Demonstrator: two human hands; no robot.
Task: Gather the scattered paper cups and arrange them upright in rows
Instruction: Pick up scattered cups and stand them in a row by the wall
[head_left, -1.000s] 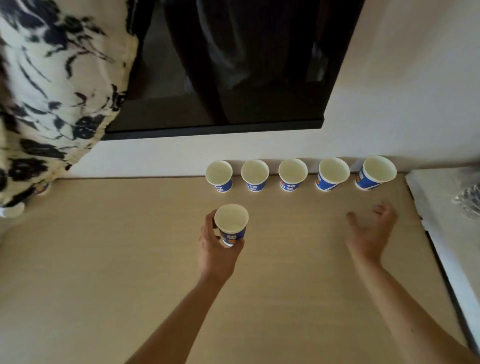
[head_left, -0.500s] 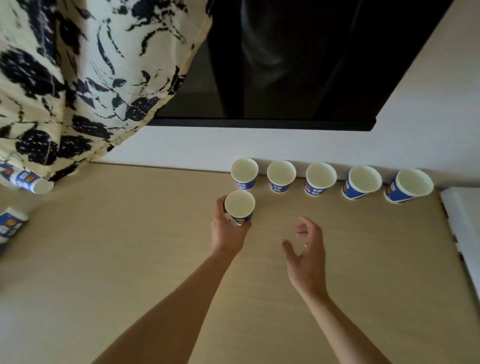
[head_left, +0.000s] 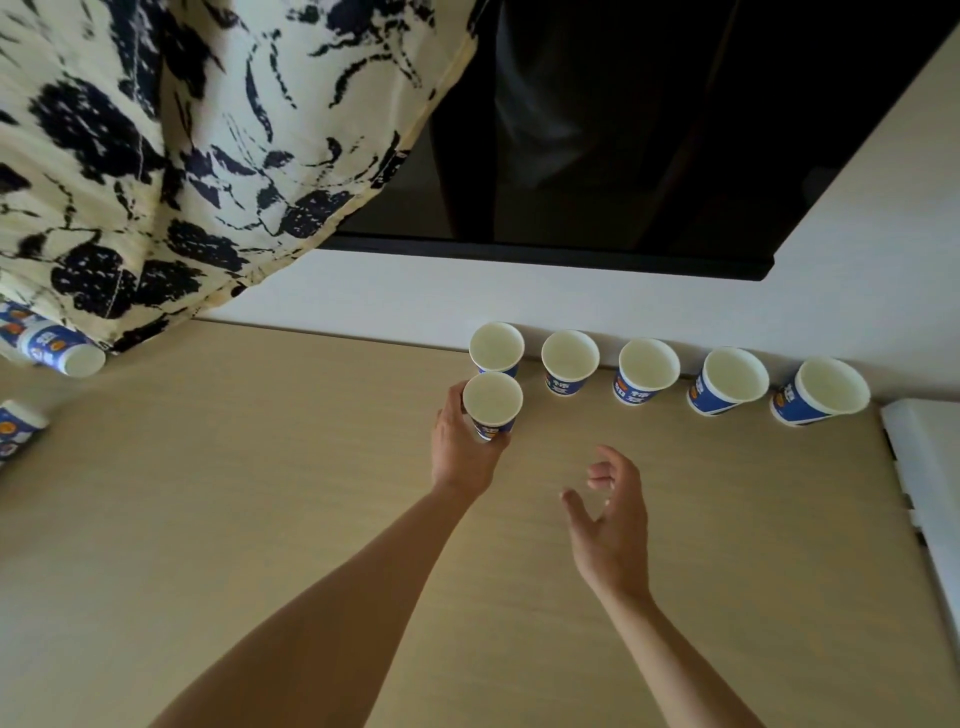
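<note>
1. At the far left edge of the wooden table (head_left: 260, 519), two paper cups lie on their sides: one lying cup (head_left: 62, 351) partly under a patterned cloth (head_left: 182, 156), its open mouth pointing right, and a second lying cup (head_left: 15, 423) nearer the viewer, cut off by the frame edge.
2. Both lie well to the left of either hand; the left hand is judged the nearer one to fetch them.
3. The left hand (head_left: 460, 452) grasps a held cup (head_left: 492, 405) from its left side, upright, mouth up.
4. That cup sits just in front of the first back-row cup (head_left: 496, 349), apparently starting a second row.
5. The right hand (head_left: 610, 514) hovers open, fingers loosely curled, holding nothing.
6. Along the wall, the back row (head_left: 649, 371) continues rightward, five cups upright.
</note>
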